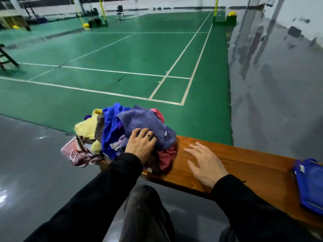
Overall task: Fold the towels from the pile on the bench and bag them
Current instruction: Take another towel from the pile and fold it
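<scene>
Black sleeves (90, 198) reach forward. Left hand (140, 145) grips a purple towel (145, 123) atop the pile (108, 135) on the wooden bench (244, 161); right hand (206, 163) rests flat, fingers spread, beside it. Blue bag (311, 186) lies far right.

One view only, worn on the head, wide-angle with bent edges. Looks forward and down from a seated spot, over a knee (148, 206) and both black sleeves. Close to the desk (236, 165), which runs from lower right toward centre. Near enough to fill the lower middle with the left hand (139, 145), right hand (206, 163) and towel pile (122, 133). Beyond, faces across a green court (122, 58) toward far walls.
</scene>
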Motion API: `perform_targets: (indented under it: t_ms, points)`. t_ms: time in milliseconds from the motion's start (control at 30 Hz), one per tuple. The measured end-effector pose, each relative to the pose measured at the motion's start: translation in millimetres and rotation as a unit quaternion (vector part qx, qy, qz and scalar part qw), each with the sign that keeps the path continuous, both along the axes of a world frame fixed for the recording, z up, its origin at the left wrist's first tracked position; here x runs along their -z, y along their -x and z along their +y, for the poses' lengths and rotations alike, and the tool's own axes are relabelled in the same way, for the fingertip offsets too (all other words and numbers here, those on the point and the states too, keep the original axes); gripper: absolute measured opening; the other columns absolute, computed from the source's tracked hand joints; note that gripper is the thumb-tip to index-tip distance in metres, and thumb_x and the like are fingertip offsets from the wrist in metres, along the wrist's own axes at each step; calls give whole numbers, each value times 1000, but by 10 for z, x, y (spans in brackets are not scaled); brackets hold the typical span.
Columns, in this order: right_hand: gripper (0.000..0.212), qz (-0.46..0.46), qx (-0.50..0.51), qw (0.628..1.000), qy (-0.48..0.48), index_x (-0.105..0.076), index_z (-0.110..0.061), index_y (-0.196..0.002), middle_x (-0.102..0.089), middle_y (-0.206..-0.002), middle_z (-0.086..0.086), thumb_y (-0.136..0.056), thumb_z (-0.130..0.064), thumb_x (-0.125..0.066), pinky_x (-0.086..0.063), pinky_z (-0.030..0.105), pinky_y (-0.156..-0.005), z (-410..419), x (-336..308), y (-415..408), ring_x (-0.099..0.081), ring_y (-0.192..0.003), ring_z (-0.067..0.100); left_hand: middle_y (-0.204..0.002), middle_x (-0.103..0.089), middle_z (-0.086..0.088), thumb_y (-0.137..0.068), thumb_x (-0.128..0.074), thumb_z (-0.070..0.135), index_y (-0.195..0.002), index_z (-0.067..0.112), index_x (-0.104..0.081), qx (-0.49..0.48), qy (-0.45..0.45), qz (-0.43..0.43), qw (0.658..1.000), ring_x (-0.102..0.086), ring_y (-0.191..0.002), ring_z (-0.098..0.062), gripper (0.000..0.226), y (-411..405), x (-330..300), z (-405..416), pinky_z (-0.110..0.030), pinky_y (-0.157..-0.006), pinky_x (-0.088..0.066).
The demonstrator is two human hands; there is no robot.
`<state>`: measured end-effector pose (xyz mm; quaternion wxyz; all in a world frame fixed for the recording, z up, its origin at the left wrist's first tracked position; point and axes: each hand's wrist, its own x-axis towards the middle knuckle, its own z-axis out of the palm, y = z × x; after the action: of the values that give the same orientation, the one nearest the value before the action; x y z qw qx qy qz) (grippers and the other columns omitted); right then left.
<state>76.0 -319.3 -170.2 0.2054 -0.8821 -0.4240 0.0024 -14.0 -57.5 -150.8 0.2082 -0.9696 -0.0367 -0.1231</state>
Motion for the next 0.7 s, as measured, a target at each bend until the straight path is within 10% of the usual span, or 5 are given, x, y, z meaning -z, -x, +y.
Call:
perform_targets:
  t_ms: [167, 333, 600, 700]
  points:
    - [43, -6, 12, 1000, -19, -57, -27, -138, -55, -143, -5, -95, -37, -55, -25, 28, -117, -79, -155, -14, -39, -141, 15, -114, -68, -5, -69, -75, 30, -99, 20, -74, 34, -9, 51, 998, -62, -110, -30, 32, -89, -105, 113, -42, -88, -39]
    - [39, 18, 8, 998, -59, -59, -25, -133, -58, -136, -6, -94, -31, -57, -30, 21, -108, -95, -288, 33, -46, -130, 12, -109, -73, -1, -80, -44, 30, -104, 21, -75, 73, 30, 38, 996, -67, -101, -26, 40, -154, -174, 81, -38, -82, -48]
    - [98, 114, -4, 971, -210, -25, -33, -156, -36, -154, -10, -76, -37, -81, -24, 19, -117, 193, -701, 137, -33, -139, 3, -91, -64, -9, -87, -67, 13, -117, 17, -60, 276, 94, -216, 932, -56, -72, -29, 31, -277, -821, -590, -40, -58, -46]
    - [77, 187, 30, 937, -294, -45, -35, -142, -64, -127, -4, -76, -13, -77, -48, 28, -100, 166, -963, 17, -59, -115, 9, -86, -59, -7, -85, -71, 21, -117, 19, -57, 302, 131, -203, 922, -57, -66, -28, 35, -346, -1124, -896, -38, -44, -44]
